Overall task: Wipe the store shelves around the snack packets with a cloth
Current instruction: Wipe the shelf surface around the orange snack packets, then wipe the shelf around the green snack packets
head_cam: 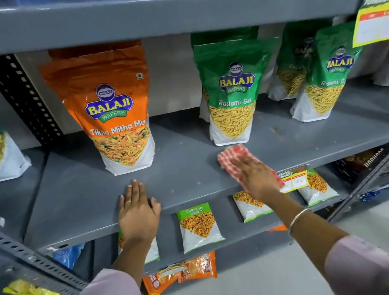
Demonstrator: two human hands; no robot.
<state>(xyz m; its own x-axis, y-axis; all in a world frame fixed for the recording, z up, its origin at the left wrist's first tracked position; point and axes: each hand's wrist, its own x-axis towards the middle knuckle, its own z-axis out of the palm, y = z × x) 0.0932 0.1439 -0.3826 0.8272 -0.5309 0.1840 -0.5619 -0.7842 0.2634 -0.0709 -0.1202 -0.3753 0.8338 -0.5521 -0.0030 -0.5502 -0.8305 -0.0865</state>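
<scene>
Pressing flat with open fingers, the right hand (pixel 257 178) holds a red checked cloth (pixel 234 155) against the grey shelf (pixel 187 174), just before the green packet (pixel 232 93). The left hand (pixel 138 212) lies open and empty near the orange packet (pixel 113 109).

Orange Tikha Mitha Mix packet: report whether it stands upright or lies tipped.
Upright: the orange Tikha Mitha Mix packet stands on its white base on the grey metal shelf.

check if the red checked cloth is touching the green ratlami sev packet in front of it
Apart. The head view shows a strip of bare grey shelf between the cloth under the right hand and the base of the Ratlami Sev packet.
</scene>
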